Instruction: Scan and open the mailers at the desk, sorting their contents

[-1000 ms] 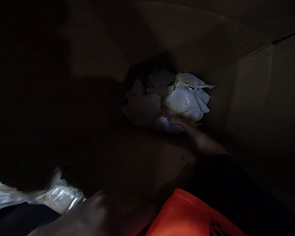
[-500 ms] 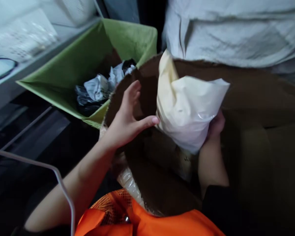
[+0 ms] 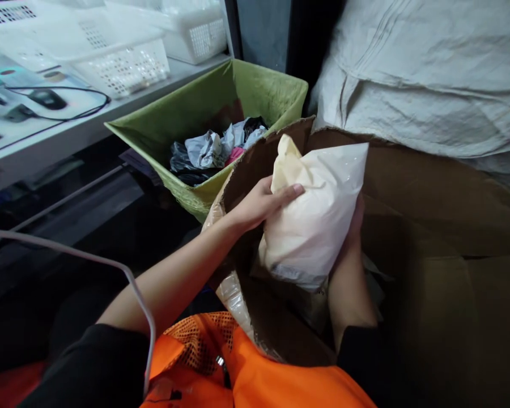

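Between my two hands is a white plastic mailer bag [image 3: 314, 221], plump and creased, with a yellowish folded flap at its upper left. My left hand [image 3: 266, 201] grips its left side, thumb across the front and fingers out of sight behind. On the right edge, my right hand [image 3: 353, 226] holds the bag from behind, mostly hidden by it. The bag is above the opening of a large cardboard box [image 3: 276, 334]. Other packages lie dimly inside the box, too dark to make out.
Left of the box stands a green bin [image 3: 153, 141] with crumpled plastic bags [image 3: 206, 150]. White baskets [image 3: 123, 68] and a cabled device [image 3: 46, 99] sit on a shelf. Large white sacks [image 3: 420, 79] rise behind the box. A pale cable [image 3: 110, 262] crosses near my left arm.
My left hand has gone from open beside the bag to gripping its left side. The bag has tilted and turned in my hands. The camera view has shifted left.
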The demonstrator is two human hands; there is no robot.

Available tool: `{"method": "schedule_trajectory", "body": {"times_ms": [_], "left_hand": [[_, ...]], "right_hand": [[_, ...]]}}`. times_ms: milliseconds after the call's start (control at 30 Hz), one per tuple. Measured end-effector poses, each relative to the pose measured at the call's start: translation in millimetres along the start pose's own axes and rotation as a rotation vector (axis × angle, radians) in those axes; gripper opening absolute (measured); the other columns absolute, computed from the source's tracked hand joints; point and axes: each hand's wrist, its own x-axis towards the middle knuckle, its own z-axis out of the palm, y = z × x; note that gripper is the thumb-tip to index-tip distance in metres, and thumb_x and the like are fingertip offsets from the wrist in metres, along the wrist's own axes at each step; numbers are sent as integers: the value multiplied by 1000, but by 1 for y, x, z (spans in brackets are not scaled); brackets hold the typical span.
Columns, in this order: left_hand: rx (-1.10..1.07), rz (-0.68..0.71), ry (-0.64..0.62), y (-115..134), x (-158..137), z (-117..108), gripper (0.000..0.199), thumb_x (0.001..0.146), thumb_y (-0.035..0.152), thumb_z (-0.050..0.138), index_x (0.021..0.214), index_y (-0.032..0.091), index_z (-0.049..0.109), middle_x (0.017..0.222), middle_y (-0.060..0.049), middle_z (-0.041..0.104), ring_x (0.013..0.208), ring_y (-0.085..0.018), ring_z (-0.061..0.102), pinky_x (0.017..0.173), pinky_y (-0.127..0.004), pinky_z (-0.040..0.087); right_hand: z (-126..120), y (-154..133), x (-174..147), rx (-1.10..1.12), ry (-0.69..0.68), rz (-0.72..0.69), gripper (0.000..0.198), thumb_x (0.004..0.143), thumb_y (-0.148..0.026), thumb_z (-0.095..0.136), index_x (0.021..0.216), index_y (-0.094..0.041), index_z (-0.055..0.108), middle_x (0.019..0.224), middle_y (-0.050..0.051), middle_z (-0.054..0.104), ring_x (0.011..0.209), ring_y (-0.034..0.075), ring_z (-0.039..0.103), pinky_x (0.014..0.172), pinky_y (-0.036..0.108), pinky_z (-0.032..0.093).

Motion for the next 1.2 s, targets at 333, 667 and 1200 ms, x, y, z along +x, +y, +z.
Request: {"method": "schedule_trajectory", "body": {"times_ms": [333,667,1200], "left_hand": [[-221,423,638,1,37,-50,45,77,48,93,103,17,73,112,-10,79,112,-28,73,98,-35,61],[-244,364,420,-3,16,-27,51,91,63,76,126,26,71,147,-9,67,146,-30,55,118,-41,51],[-416,222,445,-6,10,-22,27,87,18,78,113,18,75,124,-8,79,138,-29,63,120,-38,52]], "right_hand": [[-8,97,-42,807,-60,228,87,58,-96,77,118,-32,75,131,6,74,132,31,64,106,50,58],[51,62,-62,306,154,35,36,86,-49,84,75,-17,72,64,2,70,53,17,65,47,26,52],[37,43,-70,191,181,-86,45,88,-59,81,74,-20,65,58,-1,60,52,14,59,51,25,52]]}}
